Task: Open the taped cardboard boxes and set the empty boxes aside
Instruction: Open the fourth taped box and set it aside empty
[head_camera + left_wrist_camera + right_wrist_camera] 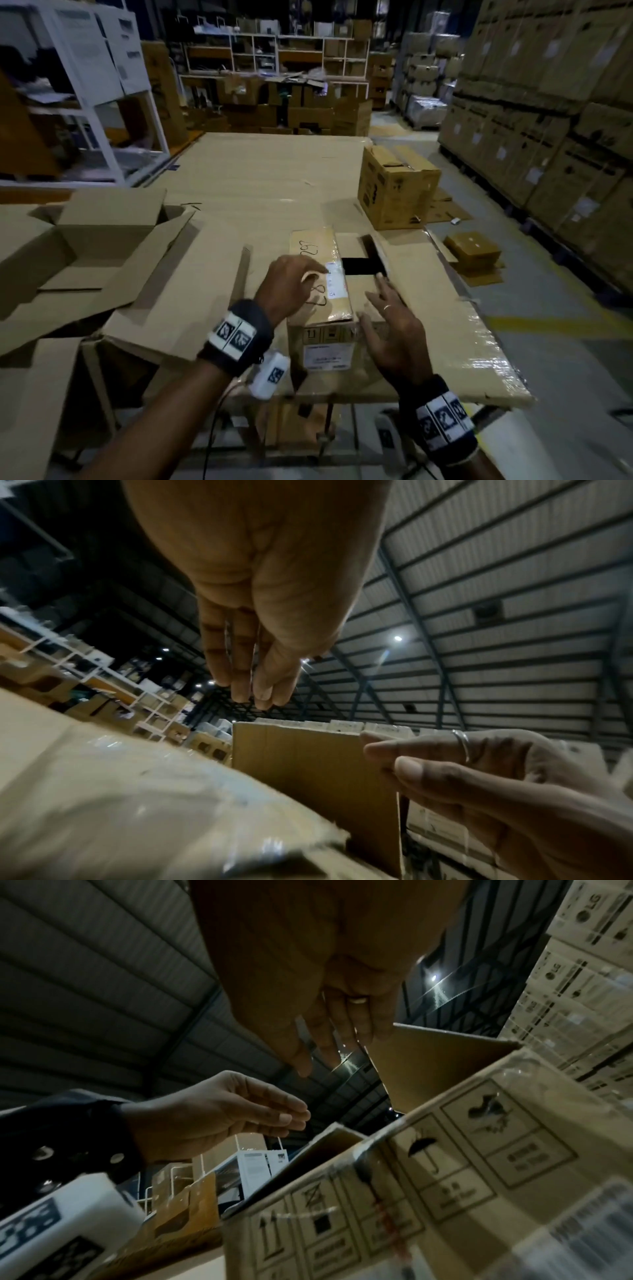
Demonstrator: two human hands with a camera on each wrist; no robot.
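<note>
A dim warehouse with stacked cartons surrounds a cardboard-covered bench [274, 178]. At lower centre of the frame sits the small taped box [322, 308], its flaps partly lifted. Both hands hover over it with relaxed fingers, left hand [291, 284] and right hand [394, 329], gripping nothing.

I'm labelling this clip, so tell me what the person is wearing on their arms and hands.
Both forearms are bare. Each wrist carries a black band with white tiles bearing black square markers; the other band sits on the right wrist. A white camera block hangs under the left wrist, trailing a dark cable. The right hand wears a thin silver ring.
</note>
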